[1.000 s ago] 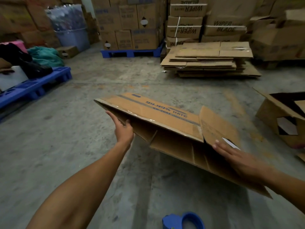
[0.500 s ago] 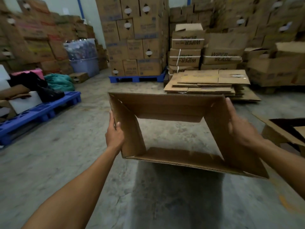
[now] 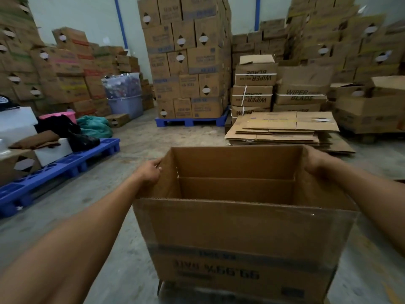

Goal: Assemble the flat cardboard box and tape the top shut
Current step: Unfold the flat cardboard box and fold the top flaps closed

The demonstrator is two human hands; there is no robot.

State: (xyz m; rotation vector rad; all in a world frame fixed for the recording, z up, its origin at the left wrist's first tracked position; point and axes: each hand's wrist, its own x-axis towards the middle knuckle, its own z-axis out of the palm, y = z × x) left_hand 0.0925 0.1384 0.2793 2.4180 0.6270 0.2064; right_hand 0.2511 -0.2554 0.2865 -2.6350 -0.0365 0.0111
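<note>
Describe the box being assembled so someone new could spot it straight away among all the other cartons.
Start at the tall stack of cartons on the blue pallet at the back, then come straight toward the camera. The opened box stands nearest, open upward, with the left hand and right hand on its side walls. Unlike its neighbours, its printing reads upside down.

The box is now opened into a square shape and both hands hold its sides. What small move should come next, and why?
Probably fold the flaps of the open end inward. The cardboard box is squared up, with the left hand and right hand gripping opposite side walls, yet the end facing the camera is open and no tape shows on it.
</note>
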